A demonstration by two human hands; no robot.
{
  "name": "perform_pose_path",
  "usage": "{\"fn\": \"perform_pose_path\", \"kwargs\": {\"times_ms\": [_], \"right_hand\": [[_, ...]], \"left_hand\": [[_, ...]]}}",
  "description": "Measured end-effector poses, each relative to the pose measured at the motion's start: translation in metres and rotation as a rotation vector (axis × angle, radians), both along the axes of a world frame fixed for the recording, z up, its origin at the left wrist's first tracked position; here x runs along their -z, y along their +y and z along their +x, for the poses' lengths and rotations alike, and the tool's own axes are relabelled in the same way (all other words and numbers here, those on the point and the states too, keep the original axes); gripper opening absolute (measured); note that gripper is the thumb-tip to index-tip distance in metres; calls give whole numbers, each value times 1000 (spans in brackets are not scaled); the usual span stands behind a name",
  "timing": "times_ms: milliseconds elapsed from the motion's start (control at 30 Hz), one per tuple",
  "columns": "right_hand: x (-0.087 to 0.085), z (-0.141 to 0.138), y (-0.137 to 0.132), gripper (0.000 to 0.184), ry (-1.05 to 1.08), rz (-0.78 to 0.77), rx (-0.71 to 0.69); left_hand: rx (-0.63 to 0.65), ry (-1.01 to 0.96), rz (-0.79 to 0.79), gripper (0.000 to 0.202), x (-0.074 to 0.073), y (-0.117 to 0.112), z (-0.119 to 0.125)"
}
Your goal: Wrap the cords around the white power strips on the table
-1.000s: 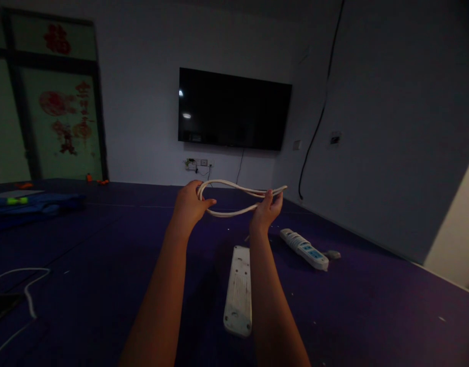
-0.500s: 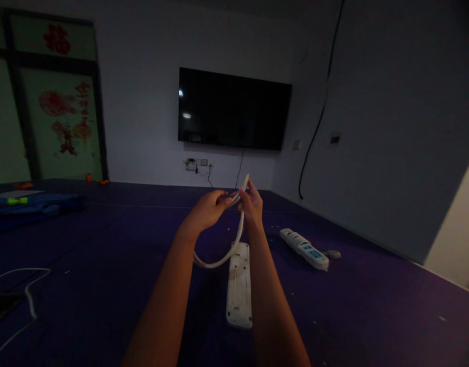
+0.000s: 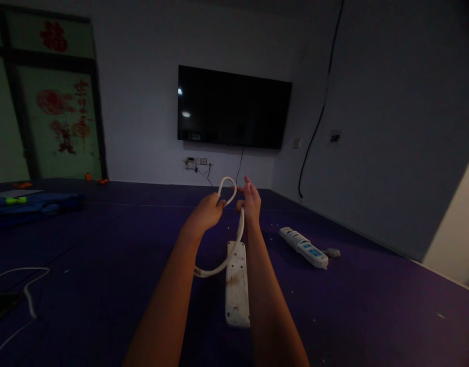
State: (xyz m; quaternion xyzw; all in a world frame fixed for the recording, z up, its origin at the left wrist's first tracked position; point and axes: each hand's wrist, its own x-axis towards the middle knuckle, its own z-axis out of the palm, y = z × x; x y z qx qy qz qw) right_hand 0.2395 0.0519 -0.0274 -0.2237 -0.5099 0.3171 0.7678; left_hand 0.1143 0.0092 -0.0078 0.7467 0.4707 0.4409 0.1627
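Note:
My left hand (image 3: 207, 213) is closed on a white power cord (image 3: 240, 229), with a loop of it standing up above the fingers. My right hand (image 3: 251, 203) is just to the right; its upper fingers are spread, while the cord runs up into its curled lower fingers. Below the hands the cord hangs in a curve, partly behind my left forearm. A white power strip (image 3: 236, 290) lies underneath with its screwed, stained back facing up; my right forearm hides part of its edge.
On the purple floor (image 3: 352, 311) to the right lies another power strip (image 3: 312, 253) with its cord wrapped round it. A thin white cable (image 3: 29, 295) lies at left, near blue cloth (image 3: 43, 205). A television (image 3: 234, 109) hangs on the far wall.
The cord's upper end has left my right hand's fingertips and now forms a loop at my left hand. My right fingers have spread, and my left hand has closed more.

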Motion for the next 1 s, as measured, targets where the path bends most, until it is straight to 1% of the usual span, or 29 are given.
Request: {"fn": "perform_pose_path", "kwargs": {"times_ms": [33, 100, 167, 200, 300, 367, 400, 467, 567, 633, 767, 867, 933, 1000], "right_hand": [[1, -1, 2, 59, 5, 6, 14], [2, -2, 5, 56, 1, 17, 25], [3, -2, 7, 54, -17, 25, 14], [4, -3, 8, 53, -27, 30, 6], [4, -3, 9, 49, -45, 63, 7], [4, -3, 7, 47, -55, 91, 20], [3, -2, 6, 45, -63, 103, 19], [2, 0, 4, 43, -84, 113, -6], [2, 3, 1, 41, -140, 76, -90], [3, 5, -1, 42, -178, 35, -163], [5, 10, -6, 45, -215, 5, -384], [6, 16, -12, 48, -253, -9, -543], [6, 20, -15, 51, -273, -15, -607], [6, 23, -16, 53, -268, -9, -630]], "left_hand": [[-27, 43, 15, 24, -1, -2, -2], [-62, 130, -2, 38, -4, -9, -5], [-82, 212, -68, 55, -6, -15, -7], [-97, 240, -105, 61, -7, -18, -8], [-180, 326, -195, 66, -8, -20, -9], [-184, 390, -275, 70, -6, -18, -8], [-154, 411, -317, 73, -5, -16, -7], [-42, 412, -381, 79, -2, -14, -4], [122, 350, -419, 82, 1, -13, -3], [187, 314, -430, 82, 1, -14, -5], [277, 262, -461, 77, 2, -13, -16], [408, 251, -504, 70, 2, -8, -25], [489, 231, -524, 65, 4, -5, -28], [536, 163, -528, 62, 7, -5, -28]]}}
